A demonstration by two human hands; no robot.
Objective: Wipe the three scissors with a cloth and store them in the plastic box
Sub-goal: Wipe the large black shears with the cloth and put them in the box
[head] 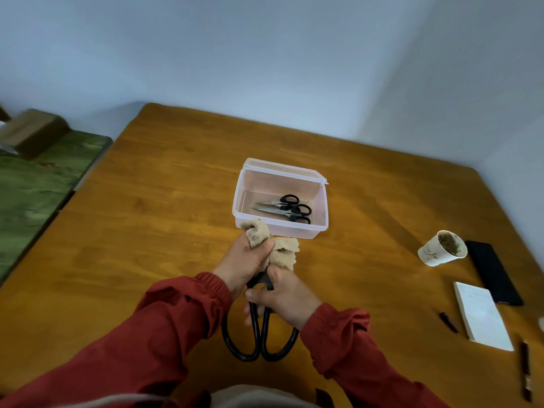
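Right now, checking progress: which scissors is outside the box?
The large black scissors, gripped by left hand (with cloth) and right hand; the small pairs lie inside the box.

Left hand (248, 257) grips tan cloth (281, 253) around blades of large black scissors (259, 334); right hand (284, 298) holds handles. Two small scissors (284, 209) lie in plastic box (244, 184).

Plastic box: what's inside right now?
Two small black-handled scissors lie on the plastic box's floor, blades pointing left. The cloth held by the left hand hides its near-left corner.
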